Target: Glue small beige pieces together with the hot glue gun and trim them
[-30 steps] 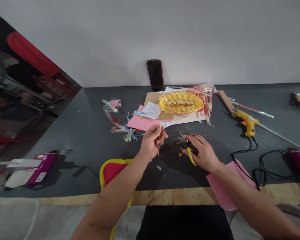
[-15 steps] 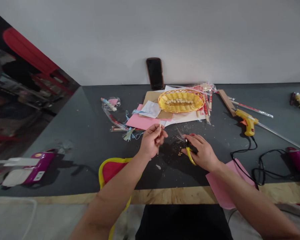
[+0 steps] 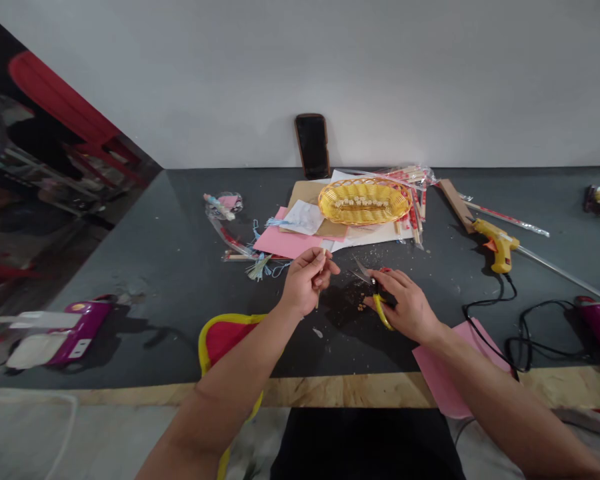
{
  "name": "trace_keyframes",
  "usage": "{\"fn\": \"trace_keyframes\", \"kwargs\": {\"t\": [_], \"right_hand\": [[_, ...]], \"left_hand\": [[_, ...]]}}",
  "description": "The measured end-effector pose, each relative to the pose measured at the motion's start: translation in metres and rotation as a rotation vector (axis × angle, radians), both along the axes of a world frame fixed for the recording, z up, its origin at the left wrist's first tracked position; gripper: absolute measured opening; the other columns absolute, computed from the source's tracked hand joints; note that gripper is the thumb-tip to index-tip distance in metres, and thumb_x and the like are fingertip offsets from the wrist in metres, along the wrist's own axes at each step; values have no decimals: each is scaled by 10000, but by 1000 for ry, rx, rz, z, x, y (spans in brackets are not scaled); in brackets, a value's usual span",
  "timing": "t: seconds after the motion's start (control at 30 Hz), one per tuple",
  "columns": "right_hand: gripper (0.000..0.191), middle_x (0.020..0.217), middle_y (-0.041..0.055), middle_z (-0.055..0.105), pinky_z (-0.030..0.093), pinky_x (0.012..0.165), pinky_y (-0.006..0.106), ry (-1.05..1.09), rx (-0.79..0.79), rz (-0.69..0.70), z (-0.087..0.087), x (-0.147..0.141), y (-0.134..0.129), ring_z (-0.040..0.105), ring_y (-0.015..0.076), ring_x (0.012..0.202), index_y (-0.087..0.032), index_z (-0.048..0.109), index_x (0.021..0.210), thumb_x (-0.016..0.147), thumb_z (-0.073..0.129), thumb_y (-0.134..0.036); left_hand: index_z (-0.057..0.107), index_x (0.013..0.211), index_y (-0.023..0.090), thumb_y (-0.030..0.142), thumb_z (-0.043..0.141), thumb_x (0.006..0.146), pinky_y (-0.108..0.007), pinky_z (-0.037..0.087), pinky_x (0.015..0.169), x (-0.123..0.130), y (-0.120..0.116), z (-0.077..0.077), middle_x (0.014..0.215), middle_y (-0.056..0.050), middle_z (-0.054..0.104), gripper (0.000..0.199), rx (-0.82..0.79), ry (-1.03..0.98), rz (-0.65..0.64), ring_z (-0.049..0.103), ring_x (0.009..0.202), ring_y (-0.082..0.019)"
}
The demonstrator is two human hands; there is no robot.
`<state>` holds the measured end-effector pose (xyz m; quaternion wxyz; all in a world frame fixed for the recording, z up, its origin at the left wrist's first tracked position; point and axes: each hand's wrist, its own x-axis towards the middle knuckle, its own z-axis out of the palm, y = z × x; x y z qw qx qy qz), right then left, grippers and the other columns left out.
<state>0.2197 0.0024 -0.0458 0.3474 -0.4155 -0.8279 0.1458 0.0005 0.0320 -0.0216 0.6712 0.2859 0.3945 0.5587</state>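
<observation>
My left hand (image 3: 305, 283) is closed around a thin wooden stick (image 3: 323, 253), whose ends show above and below the fingers. In my right hand (image 3: 405, 303) are yellow-handled scissors (image 3: 381, 311), with the blades parted and pointing left toward the stick. The blades and the stick are apart. Small cut bits (image 3: 361, 303) and pale crumbs lie on the dark table under the scissors. Beyond the hands, a yellow woven basket (image 3: 350, 217) holds a row of small pale pieces.
Papers (image 3: 286, 244), tassels (image 3: 258, 269) and packaged sticks (image 3: 417, 220) lie around the basket. A phone (image 3: 312, 147) leans on the wall. To the right are a yellow glue gun (image 3: 500, 248) with a looping cord and a pink sheet (image 3: 443, 380). A purple device (image 3: 83, 333) stands left.
Both hands keep nearly the same pose, with the stick and the scissors still held. The whole view has shifted very slightly.
</observation>
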Motion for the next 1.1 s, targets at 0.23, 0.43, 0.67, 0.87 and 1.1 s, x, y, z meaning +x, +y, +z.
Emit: {"fn": "trace_keyframes", "kwargs": {"t": [0.23,0.43,0.67,0.87,1.1], "right_hand": [[412,1024,124,716,589,877,431,-9,-17,-8,1,0,0,679,267,986,-199,600,1294,922,630,-374],[402,1036,142,723,585,894,426,7,-10,-17,2,0,-1,682,273,998,-169,625,1252,911,644,-381],[447,669,17,685,546,514,251,403,-417,-269,10,2,-1,647,146,528,-153,612,1202,937,540,-505],[467,745,36,693,550,565,288,343,-381,-327,8,10,8,668,175,601,-163,621,1172,878,608,-525],[464,1077,135,732,552,885,465,-179,-3,-440,-1,31,24,675,309,994,-185,566,1334,877,598,-259]], "left_hand": [[623,769,150,359,833,658,-160,200,400,0,1,0,565,-27,684,316,2,21,5,301,361,-24],[634,758,148,356,846,633,-168,187,396,0,1,1,556,-31,679,322,3,24,13,296,359,-29],[649,766,149,342,846,647,-167,208,403,1,0,-1,579,-36,691,301,37,11,5,312,379,-33],[661,761,153,331,839,655,-167,211,399,1,0,-2,588,-38,696,273,57,15,-2,327,380,-32],[703,851,140,327,800,728,-187,303,413,5,-3,-9,696,-81,735,244,88,156,-156,452,437,-63]]}}
